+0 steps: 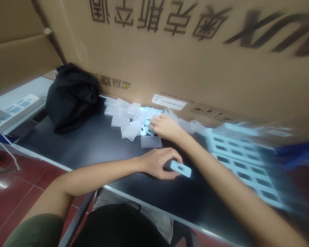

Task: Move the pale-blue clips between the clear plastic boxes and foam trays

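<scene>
My left hand [159, 163] rests on the black table [98, 144] with its fingers closed around a small pale blue rectangular piece [180, 168] that has a dark slot in it. My right hand [164, 127] reaches farther back into a heap of translucent plastic cases [130, 120] lying against the cardboard wall. Its fingers curl down among small pale blue pieces [146, 129] there, and what they grip is hidden. One clear case [151, 141] lies flat just in front of that hand.
A white tray with rows of slots [237, 161] sits to the right, blurred. A black bag [72, 97] lies at the back left. A large printed cardboard box [195, 51] walls off the back. A power strip [15, 108] lies far left.
</scene>
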